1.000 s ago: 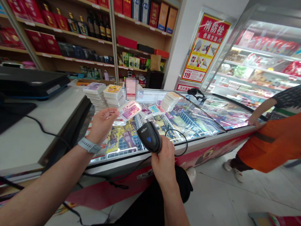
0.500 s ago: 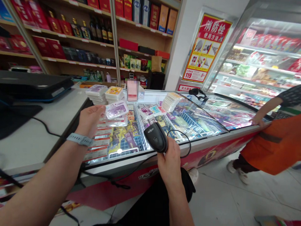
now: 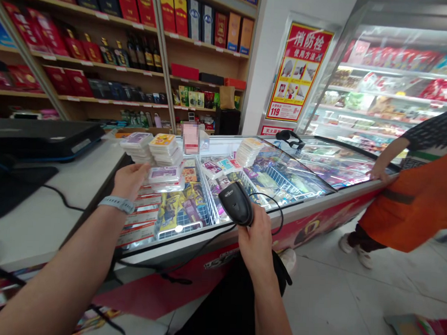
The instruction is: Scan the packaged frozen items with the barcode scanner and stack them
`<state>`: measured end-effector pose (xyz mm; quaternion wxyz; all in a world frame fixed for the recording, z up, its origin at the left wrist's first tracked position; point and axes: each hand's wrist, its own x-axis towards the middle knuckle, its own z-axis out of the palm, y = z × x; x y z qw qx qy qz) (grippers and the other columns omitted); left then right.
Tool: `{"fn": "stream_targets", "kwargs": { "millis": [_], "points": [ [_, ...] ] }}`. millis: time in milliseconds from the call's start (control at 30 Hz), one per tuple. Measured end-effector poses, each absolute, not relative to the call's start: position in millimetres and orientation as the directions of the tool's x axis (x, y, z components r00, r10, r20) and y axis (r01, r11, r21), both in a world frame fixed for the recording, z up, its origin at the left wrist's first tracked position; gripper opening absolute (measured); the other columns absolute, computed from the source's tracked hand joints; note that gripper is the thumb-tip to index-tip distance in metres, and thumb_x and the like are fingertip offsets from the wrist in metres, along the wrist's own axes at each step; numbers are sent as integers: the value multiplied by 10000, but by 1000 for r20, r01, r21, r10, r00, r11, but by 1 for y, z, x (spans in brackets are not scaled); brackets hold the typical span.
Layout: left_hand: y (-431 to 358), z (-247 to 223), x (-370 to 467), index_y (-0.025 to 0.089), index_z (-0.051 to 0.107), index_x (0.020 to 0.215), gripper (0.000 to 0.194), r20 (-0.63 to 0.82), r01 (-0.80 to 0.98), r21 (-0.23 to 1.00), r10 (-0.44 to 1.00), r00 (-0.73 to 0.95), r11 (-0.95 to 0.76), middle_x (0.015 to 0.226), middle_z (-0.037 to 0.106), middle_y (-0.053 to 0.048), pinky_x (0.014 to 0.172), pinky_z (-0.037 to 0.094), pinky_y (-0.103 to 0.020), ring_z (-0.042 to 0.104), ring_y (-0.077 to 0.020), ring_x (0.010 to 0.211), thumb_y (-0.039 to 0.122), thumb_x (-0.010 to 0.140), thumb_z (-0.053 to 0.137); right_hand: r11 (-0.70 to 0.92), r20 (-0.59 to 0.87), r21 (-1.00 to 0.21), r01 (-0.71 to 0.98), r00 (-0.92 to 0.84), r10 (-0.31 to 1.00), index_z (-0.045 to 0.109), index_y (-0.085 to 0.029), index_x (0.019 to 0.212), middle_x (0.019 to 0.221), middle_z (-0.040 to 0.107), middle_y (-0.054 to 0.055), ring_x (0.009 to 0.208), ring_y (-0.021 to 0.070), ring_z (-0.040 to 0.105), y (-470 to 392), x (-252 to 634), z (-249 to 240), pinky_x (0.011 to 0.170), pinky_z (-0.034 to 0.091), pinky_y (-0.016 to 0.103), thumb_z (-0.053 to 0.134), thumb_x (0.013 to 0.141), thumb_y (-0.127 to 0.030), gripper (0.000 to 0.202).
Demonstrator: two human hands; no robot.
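Tabletop (image 3: 85,182) on your left is smooth, flat and pale. Next comes your left hand (image 3: 130,180), with a soft gray band (image 3: 115,203) on its wrist. Its fingers are bent and close to the left end of the purple pack (image 3: 164,174). You can't tell if they touch it, or if they are pinched together.

Behind that hand is a purple-topped stack (image 3: 137,139) of flat, shiny packs with round corners. Just beside it is a yellow-topped stack (image 3: 163,140). The purple pack lies flat on top of a low pile (image 3: 167,187), on the slick glass of the freezer (image 3: 328,215). Before, you held it up in your left hand; now it is down and your hand has moved back from it.

Farther right, a white wire basket (image 3: 207,191) shows under the glass. Some loose packs (image 3: 210,170) and a leaning white stack (image 3: 249,152) sit on top. Your right hand (image 3: 257,232) still wraps its fingers around the handle of the black scanner (image 3: 236,203), which has a hard, round head. At the far right, a person in an orange apron (image 3: 416,198) rests a hand (image 3: 379,172) on the freezer edge.
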<state>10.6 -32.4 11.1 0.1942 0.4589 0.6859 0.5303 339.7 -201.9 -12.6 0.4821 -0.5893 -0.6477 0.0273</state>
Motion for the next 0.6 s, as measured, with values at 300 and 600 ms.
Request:
{"fn": "stream_targets", "kwargs": {
  "millis": [300,600],
  "points": [
    [-76,39,105,206,707,959,287,395,689,706,899,-190,-165,820,707,-16,738,471,-288,645,-198,778,449,813,660,258,616,-640,724,282,736,538,-165,1184,1103,622,143,1062,325,550,-202,367,-16,966,434,545,496,856,-155,330],
    [-1,15,198,122,648,1068,512,-118,642,750,988,-103,157,875,732,-85,629,562,-327,696,-174,684,598,920,532,240,617,-660,712,331,714,542,-185,1167,1090,627,123,1062,316,556,-210,384,-15,969,436,531,503,856,-154,315]
  ]
}}
